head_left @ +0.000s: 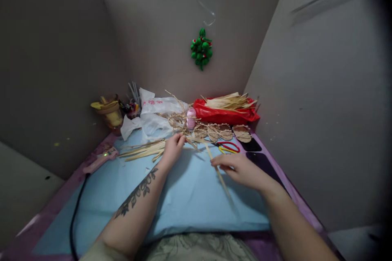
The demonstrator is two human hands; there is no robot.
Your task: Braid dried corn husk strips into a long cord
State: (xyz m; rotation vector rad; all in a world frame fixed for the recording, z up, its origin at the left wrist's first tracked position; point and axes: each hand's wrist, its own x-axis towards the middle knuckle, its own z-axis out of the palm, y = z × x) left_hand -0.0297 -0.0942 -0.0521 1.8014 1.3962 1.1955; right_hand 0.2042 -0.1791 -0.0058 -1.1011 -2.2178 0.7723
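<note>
My left hand (175,146) is closed in a pinch on the pale braided straw at the far part of the blue sheet (192,200). Out of that grip runs a long, flat straw strip (223,181), which slants toward me. Further along, my right hand (237,167) pinches the same strip between thumb and fingers; its free end hangs blurred over the sheet. A pile of loose straw strips (142,151) lies left of my left hand. Scissors (226,150) with red and yellow handles lie just beyond my right hand. Several braided oval pieces (213,133) sit behind them.
Along the back stand a pink thread spool (191,119), white plastic bags (161,108) and a red bag (210,113) topped with straw. At left are a pot (112,115) and a pink corded tool (102,160). Dark flat objects (263,165) lie at right. Grey panels enclose the table.
</note>
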